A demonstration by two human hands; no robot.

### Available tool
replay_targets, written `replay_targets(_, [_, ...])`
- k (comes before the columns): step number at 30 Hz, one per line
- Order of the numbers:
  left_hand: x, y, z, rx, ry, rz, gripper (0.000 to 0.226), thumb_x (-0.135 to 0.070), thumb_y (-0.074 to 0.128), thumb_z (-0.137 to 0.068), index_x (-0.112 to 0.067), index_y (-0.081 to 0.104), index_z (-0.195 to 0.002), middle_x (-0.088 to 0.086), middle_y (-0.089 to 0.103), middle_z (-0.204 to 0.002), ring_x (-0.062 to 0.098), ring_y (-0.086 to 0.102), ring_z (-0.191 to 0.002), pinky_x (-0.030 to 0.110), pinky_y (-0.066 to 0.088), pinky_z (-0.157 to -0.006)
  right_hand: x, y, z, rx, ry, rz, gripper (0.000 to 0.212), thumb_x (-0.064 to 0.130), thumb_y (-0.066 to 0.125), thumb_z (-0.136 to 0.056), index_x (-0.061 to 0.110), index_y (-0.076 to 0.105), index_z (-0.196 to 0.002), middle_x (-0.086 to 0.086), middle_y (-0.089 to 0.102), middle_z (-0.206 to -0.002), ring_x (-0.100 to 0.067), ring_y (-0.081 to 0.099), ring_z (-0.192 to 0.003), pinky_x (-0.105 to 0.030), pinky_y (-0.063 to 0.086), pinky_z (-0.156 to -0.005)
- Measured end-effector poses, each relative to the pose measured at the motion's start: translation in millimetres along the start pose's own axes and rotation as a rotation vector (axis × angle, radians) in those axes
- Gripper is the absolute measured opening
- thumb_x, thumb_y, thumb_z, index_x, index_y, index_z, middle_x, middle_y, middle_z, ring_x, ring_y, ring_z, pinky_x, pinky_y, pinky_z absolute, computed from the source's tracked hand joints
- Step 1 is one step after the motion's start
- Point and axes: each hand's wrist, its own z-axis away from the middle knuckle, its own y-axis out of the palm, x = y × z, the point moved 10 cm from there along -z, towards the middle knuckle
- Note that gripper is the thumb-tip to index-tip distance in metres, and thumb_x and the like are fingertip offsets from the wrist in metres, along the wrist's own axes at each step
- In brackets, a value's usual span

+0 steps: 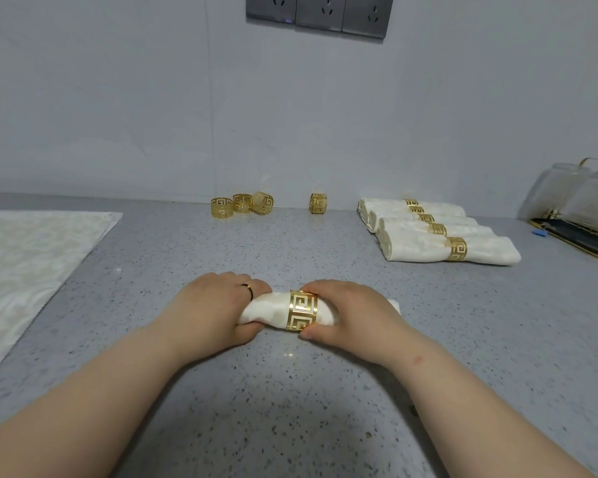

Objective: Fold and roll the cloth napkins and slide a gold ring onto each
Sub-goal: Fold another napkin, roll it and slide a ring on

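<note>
A rolled white napkin [268, 310] lies across the grey counter in front of me. A gold ring [302, 310] with a cut-out key pattern sits around its middle. My left hand [214, 305] grips the roll's left end. My right hand [354, 315] covers the right end, with its fingertips touching the ring's right edge. At the back, against the wall, stand three loose gold rings [241, 204] in a cluster and one more ring [318, 203] apart to their right. Several rolled napkins with rings [432, 232] lie side by side at the back right.
A flat white patterned cloth [25, 263] lies spread at the left of the counter [290, 391]. At the far right a dark gold-edged tray [580, 236] holds clear glass jars [573, 194]. Wall sockets [320, 12] are mounted above.
</note>
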Motion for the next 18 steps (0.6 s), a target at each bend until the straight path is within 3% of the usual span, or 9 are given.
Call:
replay_targets(3, [16,11,5,0.127,-0.125,0.106,0.06,-0.058,0.033,-0.065,-0.042,0.048,-0.121,-0.017,0.059,-0.112,0.006,0.054,-0.101,0.013,0.034,-0.068,-3,-2,1,-0.004,0.002,-0.001,0.049,0.042,0.063,-0.081,0.03,0.048,-0.126,0.007,0.059,-0.118,-0.014,0.052,-0.106,-0.024,0.035,-0.083])
replay_targets(5, [18,13,8,0.179,-0.154,0.126,0.054,-0.059,0.044,-0.069,-0.042,0.049,-0.12,-0.018,0.059,-0.112,0.005,0.053,-0.102,0.016,0.037,-0.073,-1,-1,2,-0.004,-0.008,0.019,0.053,0.042,0.061,-0.082,0.03,0.044,-0.131,0.008,0.056,-0.125,-0.015,0.048,-0.112,-0.026,0.032,-0.092])
replay_targets(9, [13,19,10,0.22,-0.18,0.147,0.045,-0.058,0.055,-0.078,-0.038,0.051,-0.118,-0.016,0.057,-0.111,0.005,0.051,-0.098,0.008,0.031,-0.067,4,1,3,-0.006,-0.024,0.063,0.061,0.041,0.06,-0.084,0.029,0.035,-0.138,0.007,0.048,-0.135,-0.015,0.04,-0.122,-0.025,0.022,-0.102])
replay_targets(15, [12,17,13,0.234,-0.22,0.225,0.084,-0.08,0.028,-0.042,-0.041,0.053,-0.113,-0.019,0.056,-0.1,0.003,0.053,-0.09,0.018,0.042,-0.074,11,-2,8,-0.034,-0.05,0.089,0.057,0.035,0.06,-0.084,0.028,0.037,-0.137,0.006,0.051,-0.131,-0.015,0.04,-0.12,-0.026,0.022,-0.101])
replay_targets(18, [14,17,16,0.255,-0.204,0.272,0.096,-0.085,0.036,-0.035,-0.041,0.05,-0.118,-0.022,0.055,-0.104,0.002,0.051,-0.093,0.019,0.043,-0.076,10,-4,11,-0.046,-0.035,0.084,0.055,0.034,0.059,-0.085,0.028,0.038,-0.135,0.006,0.052,-0.129,-0.015,0.041,-0.119,-0.027,0.023,-0.101])
